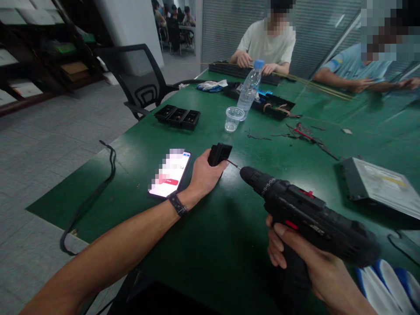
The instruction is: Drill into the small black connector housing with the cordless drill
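Observation:
My right hand [305,258] is wrapped round the grip of a black cordless drill [305,205], which points left and slightly away from me. A thin bit [233,164] sticks out of its chuck, and its tip reaches a small black plastic part [220,153]. That part is in my left hand [205,174], the thumb and fingers closed round it just above the table. Whether the tip sits in a hole or only touches the part cannot be made out. Beside my left wrist lies a phone [170,175] with its screen lit.
A black three-compartment tray [177,117] with small bits inside, a plastic cup [234,120] and a bottle [250,89] stand farther back on the green table [108,210]. At right lie a metal-cased box [382,188] and a glove [387,288]. Two people sit across the table.

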